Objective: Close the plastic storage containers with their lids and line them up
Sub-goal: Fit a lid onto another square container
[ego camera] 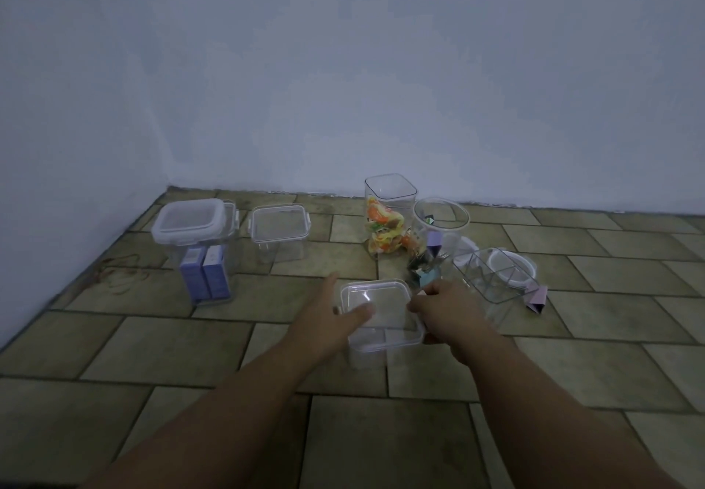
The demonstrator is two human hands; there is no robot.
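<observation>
Currently the person is closing the near container [370, 355], a small square clear box that stands on the floor [152, 355] directly in front, between the two forearms. Its lid [375, 305] already lies on top and looks square to the rim. The left hand [324, 320] lies along the lid's left edge with fairly straight fingers and the thumb flat on the lid, so that grip is open, pressing rather than clasping. The right hand [438, 307] has its fingers curled over the lid's right edge. That grip is closed on the lid, probably at a side clasp, though the clasp is too blurred to make out.

Further back on the left, a tall box [208, 259] and a low box [280, 236] just beside it both wear lids. To the right, a square jar [389, 198], a round jar [440, 229] and a divided tray [492, 278] are open, with a round lid [515, 259] lying behind the tray.

The next move likely calls for even downward pressure at both edges until the lid seats. The closed box would then go over to join the two lidded ones.
</observation>
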